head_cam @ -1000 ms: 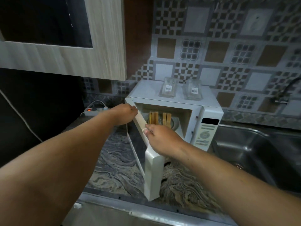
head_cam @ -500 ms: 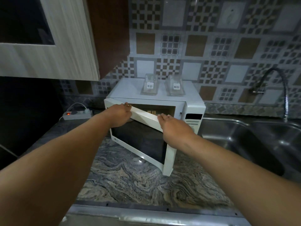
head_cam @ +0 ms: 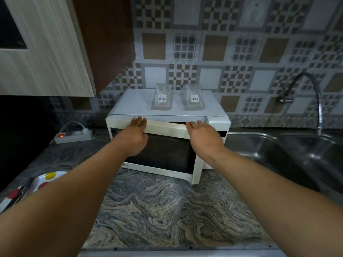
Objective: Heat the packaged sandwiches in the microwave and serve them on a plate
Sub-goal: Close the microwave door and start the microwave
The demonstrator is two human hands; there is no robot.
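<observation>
A white microwave (head_cam: 133, 104) stands on the counter against the tiled wall. Its door (head_cam: 167, 156) is hinged at the left and stands slightly ajar at the right side. My left hand (head_cam: 135, 134) presses flat on the door's upper left edge, fingers straight. My right hand (head_cam: 202, 134) presses flat on the door's upper right edge. Two clear plastic packages with barcode labels lie on top of the microwave, one (head_cam: 161, 99) to the left and one (head_cam: 194, 99) to the right. The sandwiches inside are hidden behind the dark door. A white plate with coloured dots (head_cam: 44, 179) shows at the far left.
A steel sink (head_cam: 289, 151) with a curved tap (head_cam: 313, 93) lies right of the microwave. A power strip with a red lit switch (head_cam: 73, 135) sits at the back left. A wall cabinet (head_cam: 44, 49) hangs above left. Marbled counter (head_cam: 167, 216) stretches in front.
The microwave door has swung from wide open to nearly closed, pushed by both hands. The sandwiches inside are no longer visible. The camera has pulled back, bringing the plate into view.
</observation>
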